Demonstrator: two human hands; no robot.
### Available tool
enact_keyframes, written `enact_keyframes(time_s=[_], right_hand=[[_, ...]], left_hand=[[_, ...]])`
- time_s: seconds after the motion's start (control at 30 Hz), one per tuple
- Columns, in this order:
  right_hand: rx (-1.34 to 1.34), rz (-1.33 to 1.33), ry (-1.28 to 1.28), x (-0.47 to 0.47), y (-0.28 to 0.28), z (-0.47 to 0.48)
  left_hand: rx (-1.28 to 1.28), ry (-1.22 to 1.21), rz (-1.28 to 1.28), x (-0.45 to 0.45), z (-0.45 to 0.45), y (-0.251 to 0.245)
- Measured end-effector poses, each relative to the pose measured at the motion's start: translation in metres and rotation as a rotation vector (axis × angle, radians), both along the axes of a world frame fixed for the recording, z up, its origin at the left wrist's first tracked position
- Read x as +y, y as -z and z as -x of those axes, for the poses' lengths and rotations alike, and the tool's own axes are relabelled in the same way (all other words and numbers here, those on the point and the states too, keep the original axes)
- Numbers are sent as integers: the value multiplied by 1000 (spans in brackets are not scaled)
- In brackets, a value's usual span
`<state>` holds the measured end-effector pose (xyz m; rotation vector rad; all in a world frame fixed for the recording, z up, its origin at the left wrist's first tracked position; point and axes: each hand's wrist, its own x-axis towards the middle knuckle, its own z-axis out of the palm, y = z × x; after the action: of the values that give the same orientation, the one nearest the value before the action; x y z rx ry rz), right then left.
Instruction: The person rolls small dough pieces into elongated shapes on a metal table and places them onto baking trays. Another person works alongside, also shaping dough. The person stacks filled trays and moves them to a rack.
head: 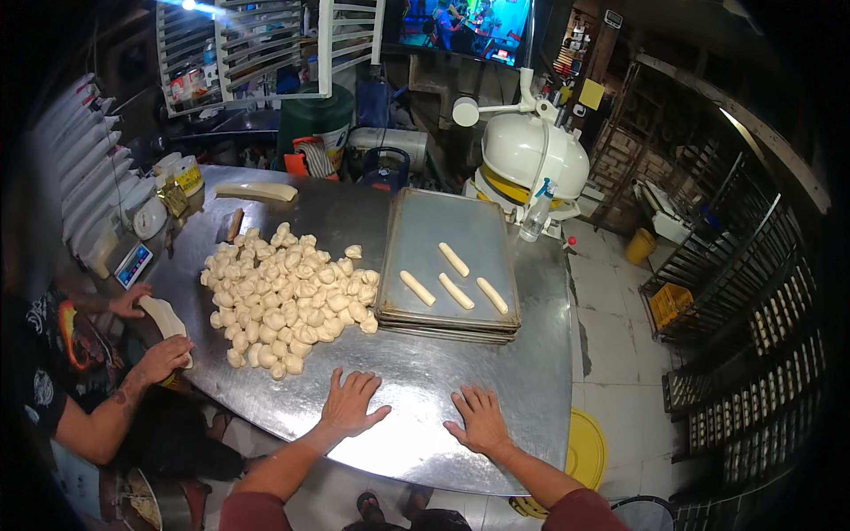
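My left hand (352,401) lies palm down on the stainless steel table (372,362), fingers apart, just below a large heap of dough pieces (292,299). To its right, my right hand (478,418) is also palm down with spread fingers and holds nothing. Beyond the hands, a stack of metal baking trays (458,219) sits on the table. The top tray bears several rolled dough sticks (456,291), all lying slantwise. One lone dough piece (353,251) rests between the heap and the trays.
At the left, a co-worker's hands (163,358) hold a long dough strip (163,315) near a digital scale (135,264). Another dough strip (255,191) lies at the far edge. A spray bottle (536,216) stands right of the trays, by a white mixer (531,152). Racks with trays (750,398) are at right.
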<state>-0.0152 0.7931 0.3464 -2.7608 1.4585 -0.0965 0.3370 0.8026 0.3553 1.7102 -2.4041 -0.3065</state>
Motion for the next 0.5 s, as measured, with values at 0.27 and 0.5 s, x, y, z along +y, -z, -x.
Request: enact_keyframes(time_s=[0.27, 0.5], right_hand=[[-13, -14, 27, 15, 3, 5], [-263, -7, 43, 36, -4, 23]], left_hand=[[-43, 28, 153, 13, -6, 10], [171, -161, 86, 47, -10, 6]])
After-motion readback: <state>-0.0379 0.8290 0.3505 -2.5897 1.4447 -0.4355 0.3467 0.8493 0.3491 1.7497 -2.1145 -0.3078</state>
